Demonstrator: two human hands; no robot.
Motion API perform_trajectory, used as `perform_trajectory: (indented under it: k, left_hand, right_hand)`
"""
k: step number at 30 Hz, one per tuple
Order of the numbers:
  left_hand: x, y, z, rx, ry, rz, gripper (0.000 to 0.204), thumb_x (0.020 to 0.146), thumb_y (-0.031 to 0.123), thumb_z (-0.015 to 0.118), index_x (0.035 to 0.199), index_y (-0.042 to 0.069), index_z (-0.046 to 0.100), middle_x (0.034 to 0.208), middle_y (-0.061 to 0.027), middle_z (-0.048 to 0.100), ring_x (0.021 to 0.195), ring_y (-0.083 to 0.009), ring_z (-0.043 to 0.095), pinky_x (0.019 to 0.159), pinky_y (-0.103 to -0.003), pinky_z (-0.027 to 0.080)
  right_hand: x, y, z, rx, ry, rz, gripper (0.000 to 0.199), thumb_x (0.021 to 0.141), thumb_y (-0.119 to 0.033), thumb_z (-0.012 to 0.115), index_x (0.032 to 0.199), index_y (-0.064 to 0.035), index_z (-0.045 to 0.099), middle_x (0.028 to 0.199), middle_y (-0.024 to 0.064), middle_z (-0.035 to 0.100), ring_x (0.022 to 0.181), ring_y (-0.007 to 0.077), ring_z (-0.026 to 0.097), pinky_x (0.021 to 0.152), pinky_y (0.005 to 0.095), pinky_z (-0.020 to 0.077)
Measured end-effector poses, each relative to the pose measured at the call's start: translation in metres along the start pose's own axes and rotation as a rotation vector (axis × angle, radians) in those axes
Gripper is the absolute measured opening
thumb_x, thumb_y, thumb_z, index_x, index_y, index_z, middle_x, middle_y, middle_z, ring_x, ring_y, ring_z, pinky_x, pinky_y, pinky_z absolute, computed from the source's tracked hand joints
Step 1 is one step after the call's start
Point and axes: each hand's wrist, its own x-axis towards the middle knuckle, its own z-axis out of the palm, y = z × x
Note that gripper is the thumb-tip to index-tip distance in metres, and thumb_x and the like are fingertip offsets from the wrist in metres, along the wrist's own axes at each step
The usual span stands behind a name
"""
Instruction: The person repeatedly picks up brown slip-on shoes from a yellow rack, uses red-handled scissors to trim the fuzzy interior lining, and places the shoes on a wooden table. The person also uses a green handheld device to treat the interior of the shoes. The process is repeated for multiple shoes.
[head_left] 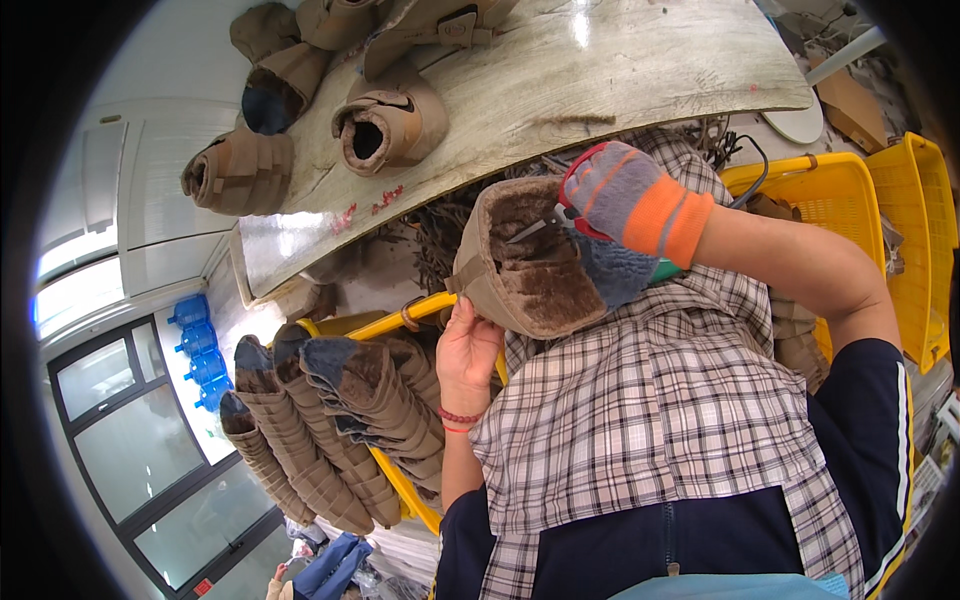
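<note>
A tan fabric piece (550, 290) with a brown plush lining and a blue plush patch is tilted in front of my chest, its wide mouth facing me. My bare left hand (468, 345) pinches its lower left edge, thumb uppermost. On my right hand (628, 200) is a grey and orange glove; its fingers are wrapped round the red handles of a pair of scissors (540, 228). The metal blades point left into the mouth of the piece, over the brown lining. Whether the blades touch the plush I cannot tell.
Several similar tan pieces (400, 120) lie on the worn table (620, 60) ahead. Nested stacks of them (310, 440) lean in a yellow basket (405, 490) at my left. More yellow baskets (905, 210) stand at right. Dark scraps (445, 235) hang below the table edge.
</note>
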Motion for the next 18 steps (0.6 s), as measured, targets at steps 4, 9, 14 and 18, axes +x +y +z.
perform_trajectory:
  k: [4,9,14,18]
  left_hand:
    - [-0.013,0.0,0.004,0.041,0.03,0.065,0.04,0.096,0.012,0.052,0.134,0.004,0.044,0.136,-0.011,0.05,0.126,-0.026,0.046,0.11,-0.045,0.033]
    - [-0.081,0.044,0.041,0.304,-0.009,0.508,0.034,0.095,0.01,0.053,0.128,0.004,0.049,0.13,-0.0097,0.055,0.119,-0.0248,0.052,0.103,-0.043,0.04]
    - [-0.114,0.092,0.107,0.946,-0.005,1.232,0.037,0.092,-0.004,0.047,0.129,-0.001,0.05,0.132,-0.0106,0.054,0.118,-0.0226,0.053,0.102,-0.04,0.042]
    - [-0.047,0.113,0.162,1.591,0.058,1.556,0.026,0.088,-0.013,0.048,0.111,-0.006,0.058,0.145,-0.0148,0.04,0.125,-0.0234,0.047,0.101,-0.034,0.042]
  right_hand:
    - [-0.02,0.012,-0.023,0.225,0.163,0.062,0.023,0.071,-0.029,0.072,0.086,-0.0118,0.068,0.083,0.0072,0.066,0.083,0.0249,0.064,0.076,0.0357,0.0493]
    - [-0.066,0.039,-0.028,0.324,0.398,0.28,0.045,0.061,-0.039,0.081,0.09,-0.011,0.063,0.092,0.0072,0.064,0.089,0.027,0.061,0.079,0.0382,0.0475]
    - [-0.099,0.055,0.008,0.323,0.42,0.507,0.046,0.059,-0.037,0.082,0.09,-0.0098,0.062,0.09,0.0076,0.063,0.088,0.0288,0.06,0.077,0.0388,0.0473]
    - [-0.103,0.044,0.018,0.345,0.465,0.565,0.038,0.062,-0.03,0.08,0.09,-0.0094,0.062,0.09,0.0079,0.063,0.086,0.0291,0.061,0.075,0.0391,0.0476]
